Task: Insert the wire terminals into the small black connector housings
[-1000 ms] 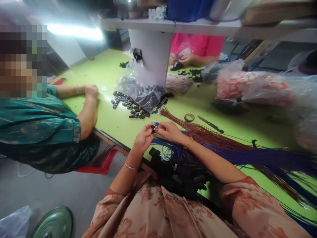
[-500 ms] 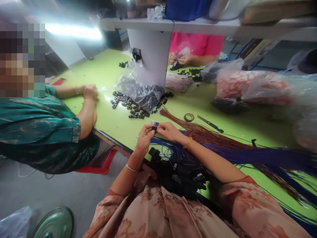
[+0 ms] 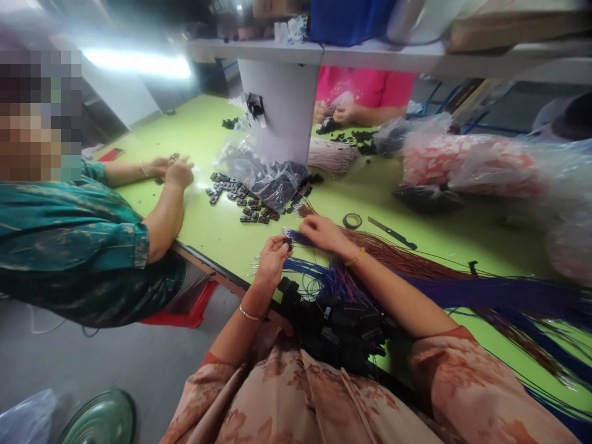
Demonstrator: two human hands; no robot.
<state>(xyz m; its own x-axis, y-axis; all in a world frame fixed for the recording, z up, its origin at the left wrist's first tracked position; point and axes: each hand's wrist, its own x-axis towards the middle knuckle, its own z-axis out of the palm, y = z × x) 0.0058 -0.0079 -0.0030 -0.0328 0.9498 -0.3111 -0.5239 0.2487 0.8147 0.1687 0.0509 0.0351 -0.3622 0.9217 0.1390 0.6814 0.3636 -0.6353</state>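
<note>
My left hand (image 3: pixel 271 262) is closed round a small black connector housing (image 3: pixel 287 243), gripped between thumb and fingers near the table edge. Apart from it, to the upper right, my right hand (image 3: pixel 324 233) has its fingers curled together over the wires; whether a wire is between them I cannot make out. Beneath and beside it lie blue wires (image 3: pixel 314 265) and brown wires (image 3: pixel 407 256) with silvery ends. A pile of black connectors (image 3: pixel 337 324) rests close to my body.
Black connectors (image 3: pixel 252 209) lie scattered beside a clear plastic bag (image 3: pixel 277 185). A tape roll (image 3: pixel 352 220) and a blade (image 3: pixel 392 232) lie beyond the wires. One co-worker's arm (image 3: pixel 166 216) rests at left; another's hands (image 3: pixel 345 114) work across the table (image 3: pixel 194 139).
My right hand has left the black connector housing and moved up and right to the wires. My left hand still holds the housing. The left co-worker's hands have moved apart.
</note>
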